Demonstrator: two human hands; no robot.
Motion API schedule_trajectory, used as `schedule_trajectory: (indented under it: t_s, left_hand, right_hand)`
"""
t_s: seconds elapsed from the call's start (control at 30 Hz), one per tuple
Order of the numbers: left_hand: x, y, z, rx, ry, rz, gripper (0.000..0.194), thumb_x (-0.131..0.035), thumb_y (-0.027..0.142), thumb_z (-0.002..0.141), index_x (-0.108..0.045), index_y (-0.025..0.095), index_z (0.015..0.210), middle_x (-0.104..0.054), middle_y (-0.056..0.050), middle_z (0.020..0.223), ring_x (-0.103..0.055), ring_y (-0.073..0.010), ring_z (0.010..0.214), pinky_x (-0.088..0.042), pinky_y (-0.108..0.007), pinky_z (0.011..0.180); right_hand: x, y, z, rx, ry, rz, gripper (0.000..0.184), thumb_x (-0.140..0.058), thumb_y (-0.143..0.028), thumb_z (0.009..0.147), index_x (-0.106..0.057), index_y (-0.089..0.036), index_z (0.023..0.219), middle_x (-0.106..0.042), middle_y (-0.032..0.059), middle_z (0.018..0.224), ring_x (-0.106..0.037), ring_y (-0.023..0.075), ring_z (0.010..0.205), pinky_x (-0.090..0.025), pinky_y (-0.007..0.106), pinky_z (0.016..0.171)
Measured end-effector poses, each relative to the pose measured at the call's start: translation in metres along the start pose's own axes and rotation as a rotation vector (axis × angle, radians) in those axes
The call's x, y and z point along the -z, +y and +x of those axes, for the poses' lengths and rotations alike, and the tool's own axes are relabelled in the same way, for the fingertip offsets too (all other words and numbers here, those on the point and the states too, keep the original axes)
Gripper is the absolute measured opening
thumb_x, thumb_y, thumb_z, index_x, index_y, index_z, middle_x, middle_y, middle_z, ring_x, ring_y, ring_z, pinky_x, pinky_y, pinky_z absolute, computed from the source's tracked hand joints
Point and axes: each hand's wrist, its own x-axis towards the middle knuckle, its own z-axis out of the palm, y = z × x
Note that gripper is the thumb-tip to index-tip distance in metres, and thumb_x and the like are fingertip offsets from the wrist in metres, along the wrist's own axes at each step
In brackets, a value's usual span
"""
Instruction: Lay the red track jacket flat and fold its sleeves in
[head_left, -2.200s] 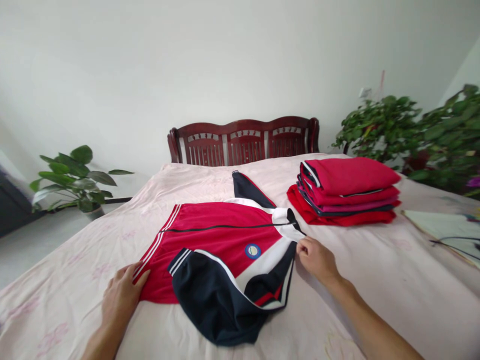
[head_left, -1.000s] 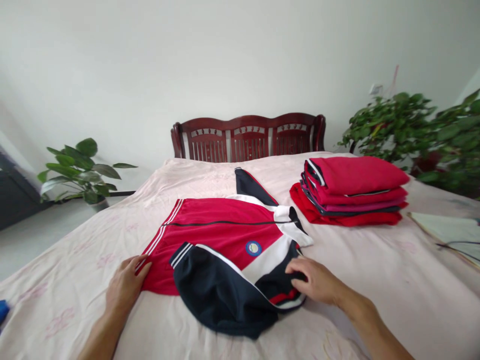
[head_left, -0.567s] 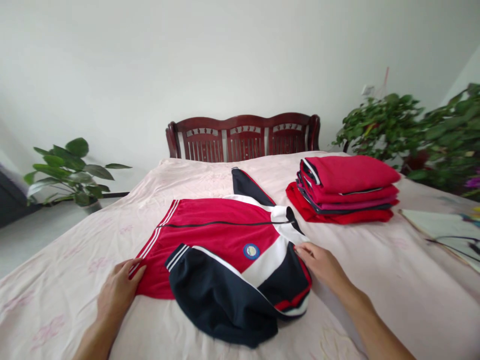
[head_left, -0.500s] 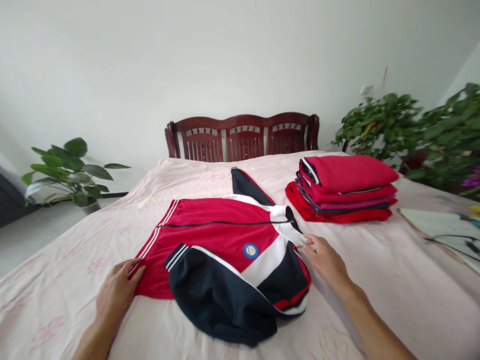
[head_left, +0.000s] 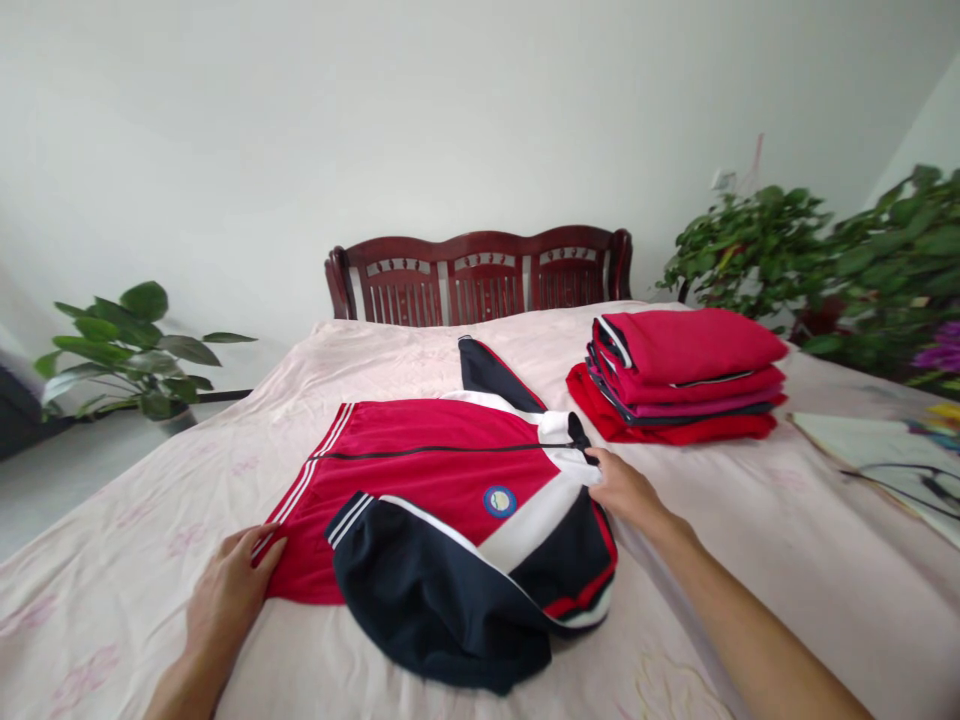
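A zipped red, white and navy tracksuit jacket lies front up on the bed, its striped hem to the left and collar to the right. One navy sleeve is folded back across the near side of the front; the far sleeve stretches away toward the headboard. At the near end of the hem, my left hand is closed on the fabric with thumb and fingers. My right hand grips the jacket by its white collar; the fingertips are partly hidden there.
Folded red and dark clothes stand in a stack beyond my right hand. A pale board or book with a dark cable lies at the bed's right. Beyond are a wooden headboard and potted plants on both sides.
My right hand has shifted slightly up and left along the collar, closer to the zipper's top. My left hand stays at the hem, and the view has turned slightly.
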Motion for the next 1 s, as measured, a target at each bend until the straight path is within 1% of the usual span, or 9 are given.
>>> schedule_trajectory:
  t_s: [0.13, 0.27, 0.4, 0.47, 0.53, 0.63, 0.77, 0.87, 1.0]
  left_hand:
    - [-0.002, -0.003, 0.001, -0.002, 0.007, -0.018, 0.045, -0.042, 0.054, 0.09, -0.066, 0.025, 0.116, -0.062, -0.011, 0.124, -0.06, -0.0311, 0.113, -0.047, -0.044, 0.096]
    - [-0.006, -0.005, 0.003, -0.064, 0.013, -0.043, 0.045, -0.042, 0.051, 0.09, -0.066, 0.024, 0.117, -0.062, -0.011, 0.123, -0.059, -0.0302, 0.114, -0.046, -0.044, 0.101]
    - [-0.001, -0.02, 0.005, -0.193, -0.041, -0.181, 0.042, -0.052, 0.048, 0.084, -0.064, 0.025, 0.118, -0.061, -0.009, 0.128, -0.056, -0.0275, 0.121, -0.04, -0.043, 0.11]
    - [0.009, -0.033, 0.003, -0.245, -0.133, -0.303, 0.043, -0.054, 0.043, 0.081, -0.063, 0.026, 0.119, -0.06, -0.006, 0.131, -0.053, -0.0259, 0.126, -0.038, -0.04, 0.113]
    - [0.022, -0.047, -0.001, -0.258, -0.26, -0.402, 0.045, -0.055, 0.037, 0.076, -0.063, 0.027, 0.119, -0.061, -0.005, 0.133, -0.051, -0.0261, 0.129, -0.037, -0.039, 0.114]
    - [0.037, -0.06, -0.006, -0.263, -0.397, -0.439, 0.054, -0.055, 0.029, 0.065, -0.066, 0.027, 0.118, -0.06, -0.005, 0.135, -0.048, -0.028, 0.133, -0.033, -0.04, 0.117]
    - [0.037, -0.064, -0.006, -0.277, -0.364, -0.374, 0.05, -0.056, 0.03, 0.071, -0.066, 0.026, 0.12, -0.061, -0.005, 0.136, -0.049, -0.0265, 0.132, -0.033, -0.039, 0.117]
    - [0.027, -0.067, 0.0, -0.281, -0.31, -0.304, 0.04, -0.057, 0.043, 0.08, -0.069, 0.027, 0.115, -0.063, -0.005, 0.134, -0.054, -0.0264, 0.128, -0.039, -0.037, 0.113]
    - [0.018, -0.072, 0.009, -0.277, -0.259, -0.253, 0.039, -0.056, 0.054, 0.082, -0.071, 0.029, 0.107, -0.066, -0.004, 0.131, -0.058, -0.0259, 0.123, -0.042, -0.035, 0.11]
  right_hand:
    - [0.007, -0.01, -0.008, -0.015, 0.07, -0.11, 0.058, -0.053, -0.009, 0.072, -0.057, -0.019, 0.129, -0.061, 0.0163, 0.126, -0.061, 0.0301, 0.105, -0.044, 0.039, 0.085]
    - [0.014, -0.032, -0.034, 0.198, 0.198, -0.163, 0.052, -0.054, -0.01, 0.076, -0.06, -0.02, 0.127, -0.059, 0.0154, 0.129, -0.053, 0.0337, 0.114, -0.039, 0.046, 0.096]
    - [0.024, -0.061, -0.075, 0.372, -0.219, 0.273, 0.03, -0.053, -0.033, 0.088, -0.069, -0.024, 0.112, -0.069, 0.0069, 0.109, -0.06, 0.0246, 0.101, -0.046, 0.036, 0.089]
    - [0.029, -0.077, -0.098, 0.416, -0.448, 0.385, 0.034, -0.06, -0.043, 0.085, -0.07, -0.027, 0.114, -0.069, 0.0047, 0.104, -0.062, 0.0225, 0.093, -0.048, 0.033, 0.084]
    - [0.031, -0.093, -0.119, 0.471, -0.523, 0.33, 0.053, -0.076, -0.047, 0.07, -0.067, -0.032, 0.12, -0.068, 0.0038, 0.106, -0.06, 0.0252, 0.097, -0.047, 0.034, 0.084]
    - [0.021, -0.116, -0.14, 0.545, -0.444, 0.179, 0.061, -0.083, -0.042, 0.058, -0.067, -0.031, 0.115, -0.066, 0.0049, 0.109, -0.056, 0.0304, 0.102, -0.044, 0.04, 0.087]
    - [0.0, -0.133, -0.147, 0.609, -0.373, 0.175, 0.024, -0.069, -0.028, 0.073, -0.069, -0.025, 0.097, -0.067, 0.0063, 0.106, -0.057, 0.027, 0.1, -0.043, 0.037, 0.088]
    - [-0.003, -0.135, -0.133, 0.557, -0.363, 0.269, 0.016, -0.057, -0.018, 0.079, -0.068, -0.023, 0.09, -0.07, 0.0059, 0.097, -0.062, 0.0247, 0.095, -0.044, 0.034, 0.085]
    - [0.021, -0.135, -0.093, 0.404, -0.27, 0.555, 0.023, -0.049, -0.024, 0.087, -0.066, -0.024, 0.103, -0.072, 0.0042, 0.1, -0.065, 0.0243, 0.096, -0.046, 0.031, 0.086]
